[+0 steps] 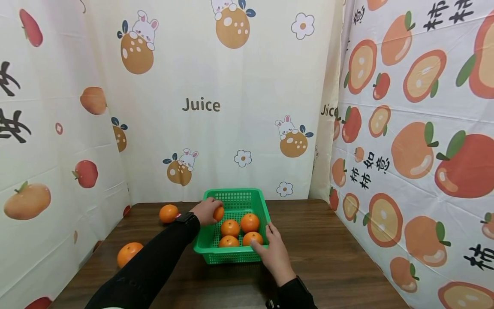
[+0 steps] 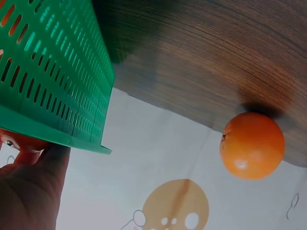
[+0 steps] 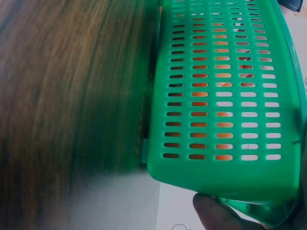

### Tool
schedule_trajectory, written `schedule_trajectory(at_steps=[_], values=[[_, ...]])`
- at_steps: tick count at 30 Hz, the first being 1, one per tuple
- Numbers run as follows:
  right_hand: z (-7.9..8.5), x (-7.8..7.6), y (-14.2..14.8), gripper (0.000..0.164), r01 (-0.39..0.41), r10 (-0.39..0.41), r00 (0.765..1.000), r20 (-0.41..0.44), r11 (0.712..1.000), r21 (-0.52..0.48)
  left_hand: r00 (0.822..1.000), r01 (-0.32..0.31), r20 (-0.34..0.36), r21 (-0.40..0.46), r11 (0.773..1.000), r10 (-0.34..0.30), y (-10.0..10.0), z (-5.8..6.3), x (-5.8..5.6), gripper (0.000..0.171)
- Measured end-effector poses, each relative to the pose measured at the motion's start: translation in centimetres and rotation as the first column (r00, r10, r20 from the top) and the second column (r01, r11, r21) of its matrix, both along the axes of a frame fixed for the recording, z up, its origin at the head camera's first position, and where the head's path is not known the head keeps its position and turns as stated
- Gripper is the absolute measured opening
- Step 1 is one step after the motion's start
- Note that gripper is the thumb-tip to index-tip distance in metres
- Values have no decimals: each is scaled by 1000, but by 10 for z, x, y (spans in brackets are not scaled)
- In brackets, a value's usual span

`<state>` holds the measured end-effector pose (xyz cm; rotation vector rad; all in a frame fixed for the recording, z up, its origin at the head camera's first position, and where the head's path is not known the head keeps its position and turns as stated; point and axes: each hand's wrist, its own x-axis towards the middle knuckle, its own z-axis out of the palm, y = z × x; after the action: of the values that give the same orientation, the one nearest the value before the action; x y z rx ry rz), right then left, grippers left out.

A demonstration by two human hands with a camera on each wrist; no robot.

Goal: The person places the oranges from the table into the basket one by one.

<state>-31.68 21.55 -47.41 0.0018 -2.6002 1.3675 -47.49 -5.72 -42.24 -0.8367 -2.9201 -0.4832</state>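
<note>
A green plastic basket (image 1: pixel 231 257) stands on the table with several oranges (image 1: pixel 250 223) inside. My left hand (image 1: pixel 204 211) holds another orange (image 1: pixel 218 213) at the basket's left rim, toward the back. In the left wrist view that orange (image 2: pixel 21 141) shows partly behind the rim, with the fingers around it. At the front right corner, my right hand (image 1: pixel 275 253) grips the basket, thumb over the rim and fingers along the outer right side. The right wrist view shows the slotted basket wall (image 3: pixel 211 172) with a fingertip (image 3: pixel 211 208) at its edge.
Two loose oranges lie on the brown wooden table (image 1: pixel 328 257) left of the basket: one orange (image 1: pixel 168 213) near the back, one orange (image 1: pixel 129 254) closer, beside the left sleeve (image 1: pixel 154 262). Fruit-printed curtains (image 1: pixel 247 128) hang behind and at both sides.
</note>
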Motion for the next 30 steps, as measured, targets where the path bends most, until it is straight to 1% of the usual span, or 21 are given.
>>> schedule_trajectory(at_steps=[8, 10, 17, 24, 27, 30], values=[[-1, 0, 0, 87, -6, 6, 1000, -3, 1000, -4, 999, -18, -36, -56, 998, 16, 3, -8, -1, 57], [-2, 0, 1, 87, -5, 5, 1000, 0, 1000, -6, 999, -12, -41, -66, 998, 9, 3, -9, 0, 56], [-1, 2, 2, 88, -16, 16, 1000, -10, 1000, 2, 999, 30, -25, -80, 996, -32, 3, -12, 3, 58], [1, 3, 2, 87, -16, 16, 1000, -7, 1000, -1, 997, 68, -40, -94, 993, -72, 3, -12, 5, 59], [1, 3, 2, 87, -16, 16, 1000, -9, 1000, -7, 996, 77, -45, -90, 993, -81, 2, -15, 5, 60], [0, 3, 3, 87, -14, 14, 1000, -5, 1000, -9, 995, 83, -54, -109, 991, -90, 2, -18, 4, 60]])
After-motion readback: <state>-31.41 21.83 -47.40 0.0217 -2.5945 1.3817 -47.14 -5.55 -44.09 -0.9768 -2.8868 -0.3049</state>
